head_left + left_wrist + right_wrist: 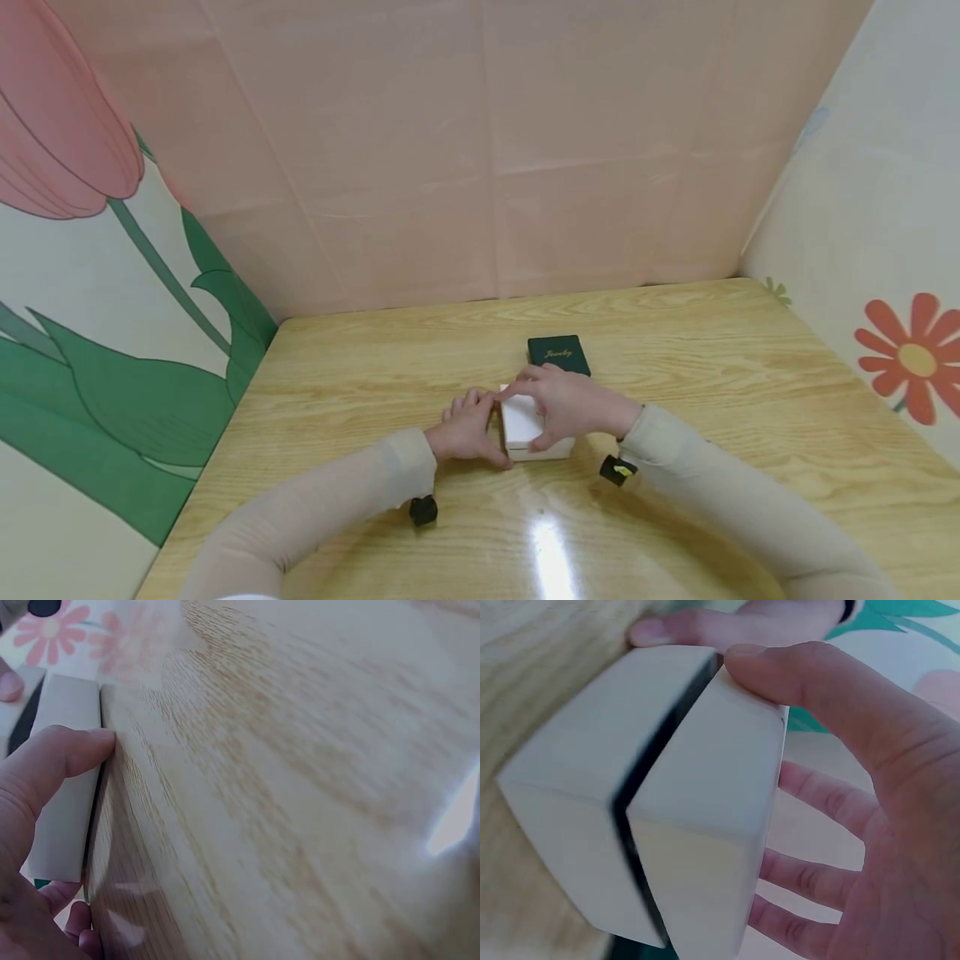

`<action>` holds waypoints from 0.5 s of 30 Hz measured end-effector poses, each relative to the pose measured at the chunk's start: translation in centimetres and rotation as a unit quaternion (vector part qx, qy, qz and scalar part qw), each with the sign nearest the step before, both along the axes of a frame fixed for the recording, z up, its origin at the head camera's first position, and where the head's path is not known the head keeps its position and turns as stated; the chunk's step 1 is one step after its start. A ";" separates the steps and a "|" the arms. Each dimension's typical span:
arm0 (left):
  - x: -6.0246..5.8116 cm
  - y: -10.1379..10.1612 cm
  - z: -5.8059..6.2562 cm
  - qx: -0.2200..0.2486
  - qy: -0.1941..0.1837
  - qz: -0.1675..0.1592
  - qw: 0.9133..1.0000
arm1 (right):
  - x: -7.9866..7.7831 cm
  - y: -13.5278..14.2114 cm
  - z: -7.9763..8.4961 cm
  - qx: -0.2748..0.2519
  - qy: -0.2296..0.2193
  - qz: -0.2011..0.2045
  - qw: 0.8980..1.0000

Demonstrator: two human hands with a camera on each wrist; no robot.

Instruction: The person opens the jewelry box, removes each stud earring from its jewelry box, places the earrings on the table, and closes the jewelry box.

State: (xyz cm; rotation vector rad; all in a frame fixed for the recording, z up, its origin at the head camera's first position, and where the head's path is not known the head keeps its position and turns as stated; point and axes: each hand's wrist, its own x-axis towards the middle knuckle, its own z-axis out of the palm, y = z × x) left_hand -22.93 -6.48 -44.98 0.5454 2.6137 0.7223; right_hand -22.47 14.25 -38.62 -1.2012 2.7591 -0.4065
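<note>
A small white box sits on the table, its lid [705, 757] parted from its base [577, 735] by a dark gap that widens toward one end. My right hand [573, 404] spans the lid [521, 419] from above, thumb on the near side and fingers toward the far side. At the box's left side, my left hand [467, 429] holds the base, its thumb [75, 750] laid across the near face and fingertips showing at the end. What lies inside the box is hidden.
Just behind the box lies a dark green flat case [562, 350] with gold lettering, partly covered by my right hand. The wood-grain table [360, 358] meets a pink wall covering at the back, with flower-printed panels left and right. A bright reflection shows near the front.
</note>
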 end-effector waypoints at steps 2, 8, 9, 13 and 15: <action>0.0 0.0 0.0 -0.001 0.003 -0.002 1.000 | 0.1 0.2 0.7 -0.006 0.007 -0.005 1.000; 0.1 0.0 -0.2 0.006 0.015 -0.004 1.000 | -1.1 2.2 3.1 -0.054 0.039 -0.025 0.997; 0.1 0.0 -0.3 0.007 0.017 -0.004 1.000 | -1.5 2.8 3.4 -0.064 0.043 -0.033 0.997; 0.1 0.0 -0.3 0.007 0.021 0.000 1.000 | -3.2 5.7 4.9 -0.098 0.033 -0.078 0.992; 0.1 0.0 -0.3 0.008 0.021 0.001 1.000 | -4.1 7.2 5.3 -0.112 0.022 -0.108 0.988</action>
